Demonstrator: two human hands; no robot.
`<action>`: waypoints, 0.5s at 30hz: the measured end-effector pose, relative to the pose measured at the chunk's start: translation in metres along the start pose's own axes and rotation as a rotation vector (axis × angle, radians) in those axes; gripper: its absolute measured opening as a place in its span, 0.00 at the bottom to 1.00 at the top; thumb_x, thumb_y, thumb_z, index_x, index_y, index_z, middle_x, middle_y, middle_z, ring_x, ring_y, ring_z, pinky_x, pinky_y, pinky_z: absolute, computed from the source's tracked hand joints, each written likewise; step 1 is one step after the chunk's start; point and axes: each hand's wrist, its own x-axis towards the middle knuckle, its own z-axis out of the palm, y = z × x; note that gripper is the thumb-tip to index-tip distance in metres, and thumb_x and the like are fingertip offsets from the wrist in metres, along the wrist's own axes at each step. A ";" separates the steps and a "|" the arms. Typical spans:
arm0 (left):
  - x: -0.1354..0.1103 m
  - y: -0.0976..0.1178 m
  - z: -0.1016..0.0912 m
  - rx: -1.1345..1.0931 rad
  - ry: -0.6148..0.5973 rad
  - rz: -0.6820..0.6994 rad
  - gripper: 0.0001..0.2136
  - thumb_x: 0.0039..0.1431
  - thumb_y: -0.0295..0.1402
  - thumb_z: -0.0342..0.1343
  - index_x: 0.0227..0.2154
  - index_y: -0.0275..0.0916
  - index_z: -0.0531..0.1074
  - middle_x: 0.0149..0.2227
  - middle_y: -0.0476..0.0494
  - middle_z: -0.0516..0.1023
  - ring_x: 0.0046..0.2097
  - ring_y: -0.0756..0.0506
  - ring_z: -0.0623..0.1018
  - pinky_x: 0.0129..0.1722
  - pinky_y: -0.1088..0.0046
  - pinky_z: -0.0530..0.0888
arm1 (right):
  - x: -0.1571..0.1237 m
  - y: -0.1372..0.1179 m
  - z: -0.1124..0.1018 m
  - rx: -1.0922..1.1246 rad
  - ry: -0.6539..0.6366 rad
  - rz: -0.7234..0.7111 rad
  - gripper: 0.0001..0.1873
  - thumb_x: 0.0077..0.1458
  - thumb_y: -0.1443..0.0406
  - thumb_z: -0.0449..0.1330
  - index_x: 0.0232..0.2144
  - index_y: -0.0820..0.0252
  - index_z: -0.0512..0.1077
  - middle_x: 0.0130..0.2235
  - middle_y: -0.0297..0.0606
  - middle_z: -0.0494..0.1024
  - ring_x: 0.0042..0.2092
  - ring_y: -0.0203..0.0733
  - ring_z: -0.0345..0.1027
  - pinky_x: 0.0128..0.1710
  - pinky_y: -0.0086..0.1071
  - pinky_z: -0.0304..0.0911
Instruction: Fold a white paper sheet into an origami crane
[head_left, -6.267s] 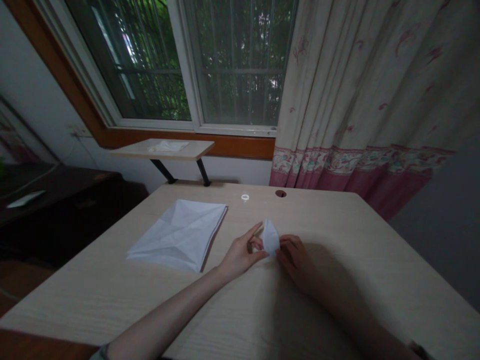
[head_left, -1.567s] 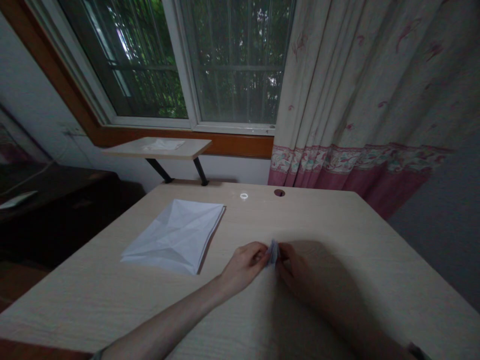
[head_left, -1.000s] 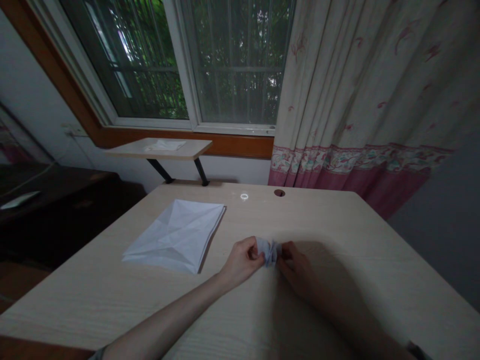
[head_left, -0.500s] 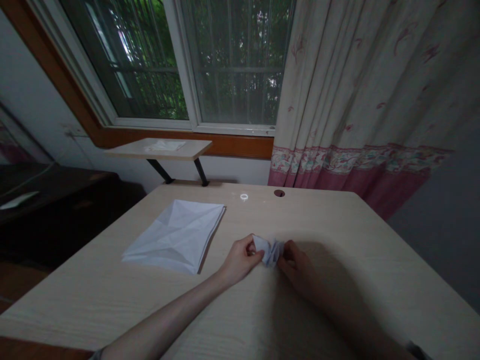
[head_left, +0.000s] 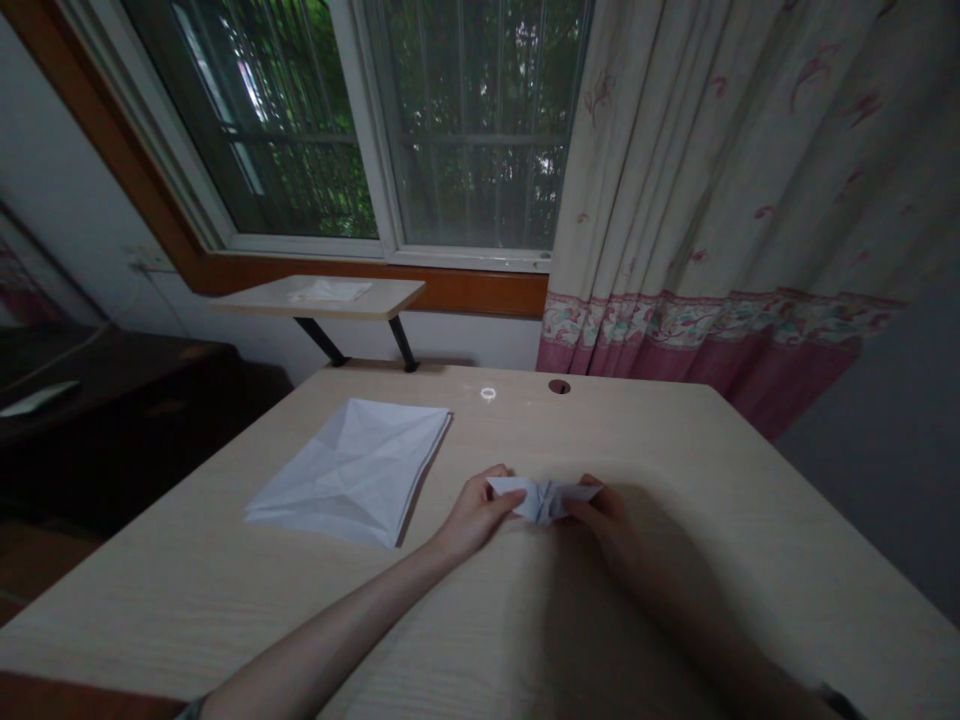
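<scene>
The left hand (head_left: 472, 518), just right of the lower center of the frame, pinches one end of a small folded paper (head_left: 541, 502), thumb in front and fingers behind. The right hand (head_left: 611, 520), darker in shadow, grips the opposite end in the same way. The paper sits between both hands, its two pointed ends spread left and right and its middle bunched in creases; whether it touches the table (head_left: 660, 430) cannot be told.

Left of center in the frame, well apart from the hands, creased white sheets (head_left: 356, 470) lie flat on the table. A round hole (head_left: 559, 387) shows near the table's far edge, above the hands. Toward the upper left, a small raised shelf (head_left: 397, 292) bears more white paper (head_left: 336, 290). A window (head_left: 480, 120) fills the top middle, and a flowered curtain (head_left: 697, 200) hangs at upper right.
</scene>
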 end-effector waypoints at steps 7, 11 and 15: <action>0.005 0.003 0.003 -0.371 0.146 -0.066 0.24 0.45 0.49 0.71 0.29 0.35 0.68 0.30 0.49 0.74 0.34 0.47 0.76 0.38 0.71 0.75 | 0.002 -0.003 -0.003 0.169 -0.009 0.052 0.12 0.63 0.59 0.54 0.33 0.52 0.76 0.37 0.39 0.83 0.37 0.51 0.79 0.36 0.43 0.74; 0.008 0.000 -0.002 -0.427 0.168 -0.059 0.21 0.46 0.45 0.72 0.30 0.33 0.73 0.32 0.45 0.78 0.36 0.46 0.78 0.41 0.70 0.77 | 0.005 0.008 -0.003 0.282 0.040 0.092 0.15 0.65 0.56 0.52 0.35 0.52 0.77 0.41 0.43 0.83 0.40 0.52 0.79 0.40 0.45 0.74; 0.009 0.003 -0.003 -0.483 0.167 -0.071 0.21 0.45 0.43 0.73 0.33 0.30 0.77 0.34 0.40 0.81 0.38 0.43 0.81 0.45 0.67 0.78 | 0.009 0.014 -0.006 0.278 0.048 0.108 0.16 0.62 0.52 0.55 0.32 0.51 0.78 0.39 0.44 0.83 0.42 0.53 0.79 0.44 0.44 0.72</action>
